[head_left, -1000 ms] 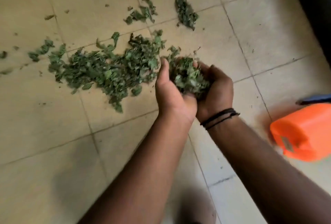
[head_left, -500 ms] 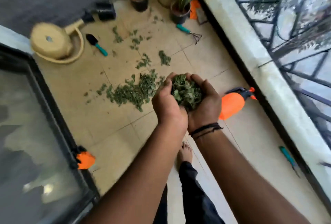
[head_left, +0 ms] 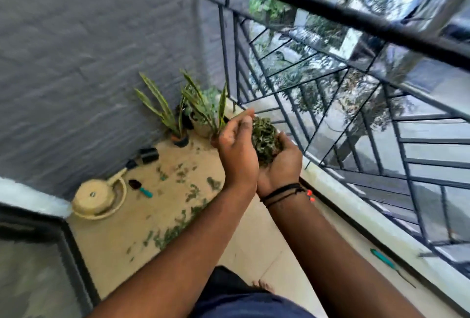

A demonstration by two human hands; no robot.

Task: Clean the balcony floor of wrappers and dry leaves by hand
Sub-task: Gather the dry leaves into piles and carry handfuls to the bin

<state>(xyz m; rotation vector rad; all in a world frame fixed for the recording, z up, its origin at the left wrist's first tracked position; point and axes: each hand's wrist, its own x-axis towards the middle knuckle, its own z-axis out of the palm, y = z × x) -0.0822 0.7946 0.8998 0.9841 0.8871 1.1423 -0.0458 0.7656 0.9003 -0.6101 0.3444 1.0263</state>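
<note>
Two hands up together at chest height, cupped side by side, and between them a heaped clump of dry leaves (head_left: pixel 265 140)! The left hand (head_left: pixel 236 151) stands on its edge, back toward the camera, fingers curved up and over the near side of the clump, thumb reaching forward at the top. The right hand (head_left: pixel 282 165) lies palm up underneath, fingers curled in under the far side, so the leaves sit in the bowl the two palms make. Black cords (head_left: pixel 282 191) with small orange beads ring the right wrist.

The load is held in front of the black railing (head_left: pixel 330 104), above the pale ledge (head_left: pixel 356 210) that runs along its foot; trees and a building show through the bars.

Down on the beige tiled floor (head_left: pixel 254 246), plenty of loose leaves (head_left: pixel 175 226) lie scattered in a ragged band that runs from near the left forearm back toward the pots. In the far corner, against the grey wall (head_left: pixel 89 50), stand striped potted plants (head_left: pixel 175 119). A cream watering can (head_left: pixel 98 198) lies near the wall, a small trowel with a teal handle (head_left: pixel 141 189) just beside it, and a black pot (head_left: pixel 149 154) a little further back. Another teal-handled tool (head_left: pixel 384 260) lies by the ledge on the right. A bare foot (head_left: pixel 262 286) and dark trousers show at the bottom edge
</note>
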